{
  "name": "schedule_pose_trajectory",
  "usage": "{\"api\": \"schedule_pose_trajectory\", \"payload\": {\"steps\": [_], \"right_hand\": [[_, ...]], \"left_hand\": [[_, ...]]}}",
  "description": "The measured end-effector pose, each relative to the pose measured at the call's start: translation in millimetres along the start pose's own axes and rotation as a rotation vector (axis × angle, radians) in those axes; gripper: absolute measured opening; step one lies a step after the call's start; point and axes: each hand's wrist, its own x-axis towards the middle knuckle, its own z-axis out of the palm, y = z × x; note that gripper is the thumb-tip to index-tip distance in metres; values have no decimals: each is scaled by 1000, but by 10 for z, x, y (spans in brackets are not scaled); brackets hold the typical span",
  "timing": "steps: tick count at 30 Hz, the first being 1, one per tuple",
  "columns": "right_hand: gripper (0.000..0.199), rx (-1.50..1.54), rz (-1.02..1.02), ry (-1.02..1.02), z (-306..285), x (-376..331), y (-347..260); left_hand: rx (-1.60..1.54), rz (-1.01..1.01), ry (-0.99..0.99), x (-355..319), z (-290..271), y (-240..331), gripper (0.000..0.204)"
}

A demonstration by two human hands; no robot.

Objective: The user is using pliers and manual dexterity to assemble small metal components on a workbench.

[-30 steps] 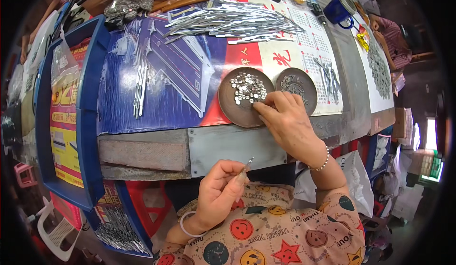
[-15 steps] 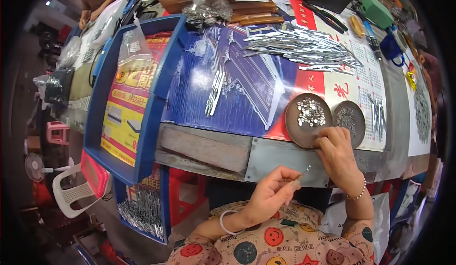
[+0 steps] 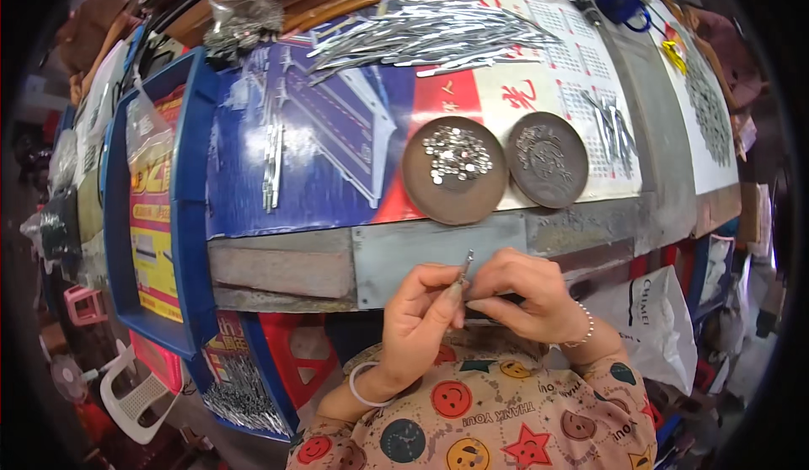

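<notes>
My left hand (image 3: 419, 314) pinches a small silvery metal piece (image 3: 468, 261) upright between thumb and fingers. Close against it is my right hand (image 3: 524, 295), its fingertips pressed together beside the piece; whatever they grip is too small to make out. Both hands are at the table's front edge, by a grey metal plate (image 3: 379, 259). Beyond them lies a round brown dish (image 3: 425, 199) with many small shiny round pieces (image 3: 459, 155). Touching or nearly touching it on the right, a second brown dish (image 3: 560, 194) holds tiny dark metal parts.
A heap of long metal strips (image 3: 430, 36) lies at the back; a few more strips (image 3: 272, 158) lie farther left. A blue tray (image 3: 195, 217) stands at the left, and another bin of metal parts (image 3: 244, 398) sits below. A blue mug (image 3: 622, 0) stands at the back right.
My right hand has come away from the larger dish's near rim and met my left hand. The view has shifted, so the table's things appear farther left.
</notes>
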Motion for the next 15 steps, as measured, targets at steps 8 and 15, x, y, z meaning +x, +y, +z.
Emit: {"api": "schedule_pose_trajectory", "payload": {"steps": [8,15], "right_hand": [[17,-24,-25,115,118,-78,76],[13,160,98,184,174,-93,73]], "left_hand": [[17,7,-59,-19,7,-83,25],[0,106,-134,-19,-44,-164,26]]}}
